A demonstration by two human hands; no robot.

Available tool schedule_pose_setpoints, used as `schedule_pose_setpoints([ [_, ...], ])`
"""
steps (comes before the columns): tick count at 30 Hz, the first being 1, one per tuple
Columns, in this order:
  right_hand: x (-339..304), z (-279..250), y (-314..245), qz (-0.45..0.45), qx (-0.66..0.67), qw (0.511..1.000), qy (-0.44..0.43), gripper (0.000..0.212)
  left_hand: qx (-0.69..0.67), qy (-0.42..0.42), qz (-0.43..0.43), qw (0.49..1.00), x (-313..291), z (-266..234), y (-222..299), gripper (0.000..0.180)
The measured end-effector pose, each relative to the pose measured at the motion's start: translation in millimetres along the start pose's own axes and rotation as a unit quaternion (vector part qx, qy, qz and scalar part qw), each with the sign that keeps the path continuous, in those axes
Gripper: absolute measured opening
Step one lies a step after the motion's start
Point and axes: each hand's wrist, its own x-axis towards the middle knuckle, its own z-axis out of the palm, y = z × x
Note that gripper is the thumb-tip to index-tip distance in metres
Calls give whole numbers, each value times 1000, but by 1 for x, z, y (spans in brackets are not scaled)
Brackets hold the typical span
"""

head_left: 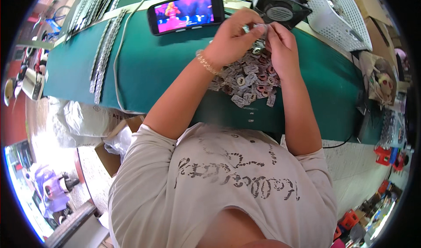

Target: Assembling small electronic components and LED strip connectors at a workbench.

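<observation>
Above the far side of a pile of small flat silvery pieces (251,79), my hands meet with their fingertips together. My left hand (237,38), with a beaded bracelet (207,63) at its wrist, is closed in a pinch. Closed as well, my right hand (283,44) comes in from the other side to the same spot. A small pale piece (263,28) shows between the fingers; its kind is too small to tell. Several of the heaped pieces have round centres, some copper-coloured, others whitish.
On the green tabletop (153,68) a phone (185,14) plays a video. A black fan (280,12) and a white perforated basket (337,22) stand at the back right. Long metal strips (104,55) and a pale cable (117,57) lie left. A cardboard box (109,153) sits below the edge.
</observation>
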Motion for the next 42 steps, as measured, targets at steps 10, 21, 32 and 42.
schedule_pose_setpoints([
  [10,-2,-3,-3,-8,14,996,89,29,-12,-11,-98,995,-2,-8,10,12],
  [21,-8,4,-4,-96,-143,985,-2,27,-15,-18,-69,997,-5,-3,15,12],
  [32,-5,-2,5,-70,-72,995,-11,27,-146,-79,-108,980,-2,-19,23,23],
  [42,-2,-17,14,-55,-7,978,199,33,552,371,67,744,-2,-260,23,10],
])
